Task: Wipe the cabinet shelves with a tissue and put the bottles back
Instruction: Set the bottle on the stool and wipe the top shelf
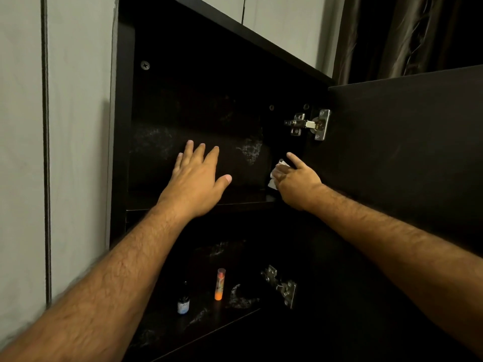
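Observation:
A dark open cabinet fills the view. Both my hands reach into its upper compartment. My left hand [196, 178] is spread with straight fingers over the upper shelf [243, 198], holding nothing. My right hand [296, 178] holds a white tissue [274, 176] against the right inner corner of that compartment, index finger pointing up. On the lower shelf [167, 333] stand a small dark bottle with a blue label [183, 301] and an orange tube with a clear cap [220, 284]. Pale dusty smears show on the back panel and the lower shelf.
The cabinet door [407, 152] stands open at the right, held by two metal hinges [311, 124] [281, 286]. A pale wall panel [75, 152] lies left of the cabinet. Dark curtains [407, 32] hang at the upper right.

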Available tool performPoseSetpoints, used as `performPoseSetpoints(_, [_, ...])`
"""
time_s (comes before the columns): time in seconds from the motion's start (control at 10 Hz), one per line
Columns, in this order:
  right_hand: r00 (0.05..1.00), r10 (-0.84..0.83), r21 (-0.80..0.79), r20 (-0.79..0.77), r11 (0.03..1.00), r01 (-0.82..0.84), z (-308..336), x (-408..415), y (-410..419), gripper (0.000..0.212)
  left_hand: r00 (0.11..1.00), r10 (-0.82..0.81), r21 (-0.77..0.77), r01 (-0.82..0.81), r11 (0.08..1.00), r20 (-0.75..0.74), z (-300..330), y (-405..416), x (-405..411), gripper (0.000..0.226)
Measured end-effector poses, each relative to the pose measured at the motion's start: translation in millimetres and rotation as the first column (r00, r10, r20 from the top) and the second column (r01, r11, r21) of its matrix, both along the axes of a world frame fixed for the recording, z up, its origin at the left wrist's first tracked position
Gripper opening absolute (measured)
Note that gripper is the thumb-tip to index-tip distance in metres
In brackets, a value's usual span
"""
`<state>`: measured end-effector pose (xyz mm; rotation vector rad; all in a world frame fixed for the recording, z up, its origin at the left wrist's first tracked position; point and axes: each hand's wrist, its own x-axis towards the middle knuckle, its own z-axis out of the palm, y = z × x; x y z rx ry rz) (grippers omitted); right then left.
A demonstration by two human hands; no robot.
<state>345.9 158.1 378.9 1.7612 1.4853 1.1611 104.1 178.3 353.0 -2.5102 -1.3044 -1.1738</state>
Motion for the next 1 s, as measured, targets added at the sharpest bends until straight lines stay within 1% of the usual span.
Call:
performPoseSetpoints(0.1, [0.999,-0.05,0.013,-0.015,0.999,0.05,2.9,-2.5,5.5,0.058,1.0,-0.002,-0.006,0.002,1.0,-0.009,-0.7,1.3,0.7,0.07])
performPoseSetpoints(0.2, [0.998,-0.059,-0.056,0.005,0.997,0.059,8.6,-6.8,7.9,0.059,1.0,-0.005,-0.013,0.005,1.0,-0.015,-0.7,1.9,0.5,0.069])
performPoseSetpoints(0.3, [1.0,-0.025,-0.177,-0.002,0.984,0.024,12.7,-4.1,3.1,0.054,1.0,-0.003,-0.014,0.003,1.0,-0.016,-0.4,1.9,0.6,0.069])
performPoseSetpoints(0.4, [0.998,0.062,-0.192,0.019,0.98,-0.057,16.0,-0.8,-10.9,0.046,1.0,-0.002,-0.023,0.002,1.0,-0.007,-0.2,1.6,0.4,0.069])
performPoseSetpoints(0.6, [0.995,0.093,0.049,0.048,0.994,-0.095,44.6,1.9,-37.9,0.033,1.0,-0.012,-0.038,0.012,0.999,-0.008,1.3,0.0,0.3,0.069])
performPoseSetpoints(0.7, [0.995,0.08,0.103,0.064,0.991,-0.087,54.7,2.3,-37.6,0.037,1.0,-0.01,-0.052,0.01,0.999,-0.008,2.0,-0.6,0.2,0.069])
performPoseSetpoints(0.8, [0.995,0.103,0.039,0.004,0.994,-0.103,54.4,-7.0,-32.7,0.031,1.0,-0.008,-0.052,0.007,0.999,-0.012,2.6,-1.0,0.2,0.068])
performPoseSetpoints(0.9, [0.964,0.144,-0.052,-0.223,0.986,-0.16,60.8,-23.7,-31.4,0.023,1.0,-0.012,-0.052,0.011,0.999,-0.017,2.7,-1.5,-1.0,0.068])
performPoseSetpoints(1.0, [0.925,0.322,0.129,-0.203,0.945,-0.301,82.8,-32.6,-25.1,0.019,0.999,-0.033,-0.04,0.033,0.999,-0.01,1.4,-2.0,-1.9,0.068])
